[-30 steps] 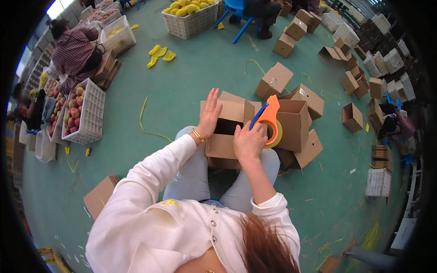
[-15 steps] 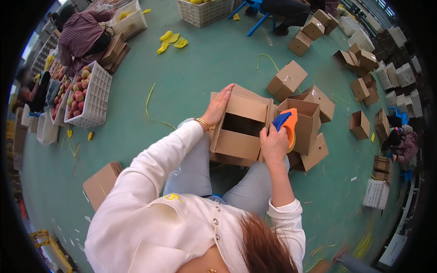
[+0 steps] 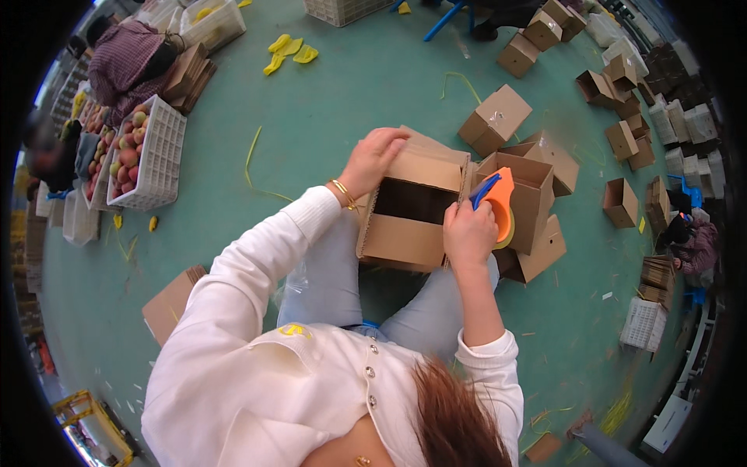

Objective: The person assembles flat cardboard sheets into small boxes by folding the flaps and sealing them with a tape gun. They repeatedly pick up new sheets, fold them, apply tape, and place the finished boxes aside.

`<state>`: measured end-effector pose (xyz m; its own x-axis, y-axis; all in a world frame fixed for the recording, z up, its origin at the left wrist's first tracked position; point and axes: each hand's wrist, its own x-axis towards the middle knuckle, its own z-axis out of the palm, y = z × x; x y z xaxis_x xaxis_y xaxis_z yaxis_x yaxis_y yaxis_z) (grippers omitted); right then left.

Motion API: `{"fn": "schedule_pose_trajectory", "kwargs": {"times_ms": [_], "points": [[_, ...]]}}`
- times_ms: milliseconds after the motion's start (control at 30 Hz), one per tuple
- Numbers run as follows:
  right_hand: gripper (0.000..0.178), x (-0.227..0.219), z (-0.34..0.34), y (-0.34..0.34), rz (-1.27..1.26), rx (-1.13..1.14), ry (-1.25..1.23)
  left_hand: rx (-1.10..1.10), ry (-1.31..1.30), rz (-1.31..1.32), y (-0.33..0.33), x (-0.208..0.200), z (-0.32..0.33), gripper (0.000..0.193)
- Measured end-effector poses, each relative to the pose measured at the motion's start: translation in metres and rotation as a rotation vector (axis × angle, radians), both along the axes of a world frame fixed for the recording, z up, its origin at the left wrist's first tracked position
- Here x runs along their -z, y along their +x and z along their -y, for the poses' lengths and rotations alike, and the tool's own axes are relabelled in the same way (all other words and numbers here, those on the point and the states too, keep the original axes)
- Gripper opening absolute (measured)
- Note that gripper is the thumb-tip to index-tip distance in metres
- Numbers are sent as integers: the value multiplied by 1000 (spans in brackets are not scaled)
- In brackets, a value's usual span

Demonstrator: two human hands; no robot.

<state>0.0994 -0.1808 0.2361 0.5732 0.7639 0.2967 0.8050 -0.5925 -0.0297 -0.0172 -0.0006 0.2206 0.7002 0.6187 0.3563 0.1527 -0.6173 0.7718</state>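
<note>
A brown cardboard box [image 3: 401,237] rests between my knees, its top flaps partly folded in with a dark gap between them. At its far left corner, my left hand [image 3: 375,158] grips the cardboard with bent fingers; the fingertips lie on the flap edge. My right hand [image 3: 470,237] is closed around an orange and blue tape dispenser [image 3: 502,201] at the box's right side. A yellowish tape roll shows under the dispenser. The handle is mostly hidden by my fingers.
Several cardboard boxes [image 3: 496,118] crowd the right side. Flat cardboard [image 3: 170,303] leans at my left. White crates of apples [image 3: 156,159] and a person [image 3: 128,66] are at far left. Yellow scraps [image 3: 284,50] and straps [image 3: 250,159] lie on the green floor.
My left hand has shifted slightly along the box's far left corner, its fingers more bent. The gap between the flaps looks wider. The dispenser in my right hand has moved slightly right.
</note>
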Motion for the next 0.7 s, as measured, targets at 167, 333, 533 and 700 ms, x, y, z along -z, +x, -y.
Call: {"fn": "schedule_pose_trajectory", "kwargs": {"times_ms": [167,333,533,700], "points": [[24,5,10,5,34,36,-38,195,722,-785,4,-48,35,61],[28,5,1,-4,46,22,-85,400,1036,-1047,-2,-29,53,98],[45,0,-16,-40,131,40,-221,441,900,-1235,14,-26,54,65],[42,19,-3,-40,180,-43,-147,-71,373,222,-6,-21,12,28]]}}
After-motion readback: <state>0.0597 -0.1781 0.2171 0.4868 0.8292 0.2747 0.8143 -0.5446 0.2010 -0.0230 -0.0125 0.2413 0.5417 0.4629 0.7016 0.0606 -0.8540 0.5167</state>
